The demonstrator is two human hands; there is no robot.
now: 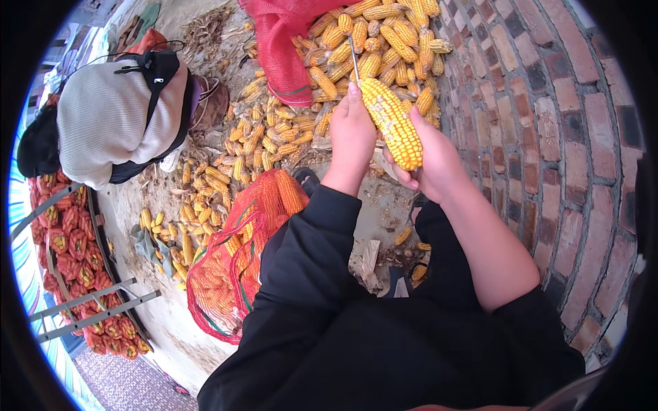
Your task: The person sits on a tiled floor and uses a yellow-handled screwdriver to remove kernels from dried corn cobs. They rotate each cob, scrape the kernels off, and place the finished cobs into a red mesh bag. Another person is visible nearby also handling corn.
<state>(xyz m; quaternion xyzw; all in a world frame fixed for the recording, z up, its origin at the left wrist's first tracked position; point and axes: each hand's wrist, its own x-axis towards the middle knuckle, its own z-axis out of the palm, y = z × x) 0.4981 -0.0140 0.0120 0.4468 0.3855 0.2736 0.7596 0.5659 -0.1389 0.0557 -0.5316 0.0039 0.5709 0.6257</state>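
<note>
My right hand (437, 159) holds a yellow ear of corn (390, 120) around its lower end, the ear slanting up and to the left. My left hand (353, 131) is closed on a tool, mostly hidden in the fist; its thin metal shaft (354, 56) points away from me over the corn pile (380, 46). The left thumb tip lies close to the ear's upper end, where the shaft passes. Some pale gaps show among the kernels on the ear's left side. Whether the tool touches the ear is hard to tell.
A red mesh sack (282, 56) lies against the pile, and another holding corn (241, 257) stands by my left leg. At left another person (123, 118) bends over. A brick wall (519, 128) runs along the right; stacked filled sacks (77, 241) and metal rails (97, 313) are far left.
</note>
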